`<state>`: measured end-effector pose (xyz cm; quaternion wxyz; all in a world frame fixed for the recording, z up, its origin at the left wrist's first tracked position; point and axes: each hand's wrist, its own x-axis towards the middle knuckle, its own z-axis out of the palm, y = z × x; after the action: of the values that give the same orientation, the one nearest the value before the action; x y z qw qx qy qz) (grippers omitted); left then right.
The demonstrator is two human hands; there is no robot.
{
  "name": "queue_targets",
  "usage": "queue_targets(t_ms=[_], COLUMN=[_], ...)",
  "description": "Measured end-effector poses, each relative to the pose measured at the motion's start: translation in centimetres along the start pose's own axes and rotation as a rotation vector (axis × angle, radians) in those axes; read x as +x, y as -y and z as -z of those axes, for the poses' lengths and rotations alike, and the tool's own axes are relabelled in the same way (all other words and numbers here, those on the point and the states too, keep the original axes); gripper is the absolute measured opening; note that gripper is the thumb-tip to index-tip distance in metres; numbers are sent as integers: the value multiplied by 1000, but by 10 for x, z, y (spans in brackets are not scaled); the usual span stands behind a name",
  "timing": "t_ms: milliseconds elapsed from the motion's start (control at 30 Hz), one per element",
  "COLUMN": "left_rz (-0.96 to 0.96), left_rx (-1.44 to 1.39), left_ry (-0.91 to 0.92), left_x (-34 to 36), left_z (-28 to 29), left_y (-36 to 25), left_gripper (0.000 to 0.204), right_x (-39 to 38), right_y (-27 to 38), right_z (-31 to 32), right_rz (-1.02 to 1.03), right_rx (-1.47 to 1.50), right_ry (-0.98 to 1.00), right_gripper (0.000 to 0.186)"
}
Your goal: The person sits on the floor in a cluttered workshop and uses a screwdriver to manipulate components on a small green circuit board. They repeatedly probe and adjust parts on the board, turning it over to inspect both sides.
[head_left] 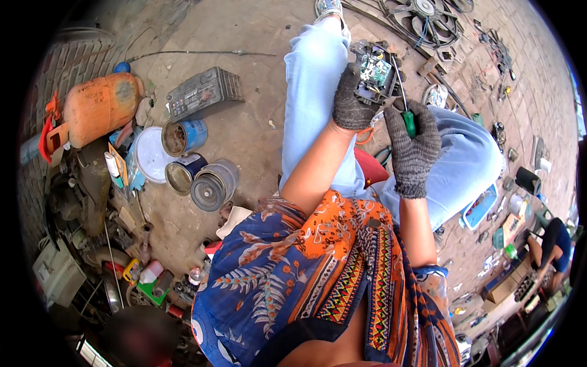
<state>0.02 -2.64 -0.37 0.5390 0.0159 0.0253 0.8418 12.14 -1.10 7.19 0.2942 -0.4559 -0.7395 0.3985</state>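
Head view: a seated person in blue jeans [315, 92] and a patterned shirt [263, 263] works over the lap.
Left hand: gloved [351, 101], fingers curled round the near left side of a dark case [365, 95], gripping it.
Right hand: gloved [416, 150], fingers wrapped about the green handle of a screwdriver [409, 124].
Board: green circuit board [375, 70], seated in the case, held up between the knees.
Screwdriver shaft: points away from the person, along the right side of the board (whether the tip touches anything, cannot tell).
Wire: orange [365, 136], just below the left hand.
Floor, left: black battery [205, 95], label side showing; orange gas cylinder [104, 107] on its side; blue can [195, 133] near a round white lid [153, 156].
Floor, ahead: fan [424, 8] in a dark frame; hammer [428, 66] (head toward the case).
Floor, right: blue tray [480, 207], just beside the right knee.
Far right: another person [550, 248], crouching well apart, among scattered parts.
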Motion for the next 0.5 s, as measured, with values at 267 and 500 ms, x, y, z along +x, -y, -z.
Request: queue_targets(t_ms=[267,500], left_rz=[54,57], left_rx=[79,108], left_ry=[-88,-211], left_x=[7,10], left_z=[10,10], left_y=[3,9], left_gripper=[45,41], right_x=[27,32], right_y=[-11,-19], right_z=[-17,-7], right_rz=[-49,-754], right_rx=[-44,770], right_ry=[129,369], right_gripper=[31,18])
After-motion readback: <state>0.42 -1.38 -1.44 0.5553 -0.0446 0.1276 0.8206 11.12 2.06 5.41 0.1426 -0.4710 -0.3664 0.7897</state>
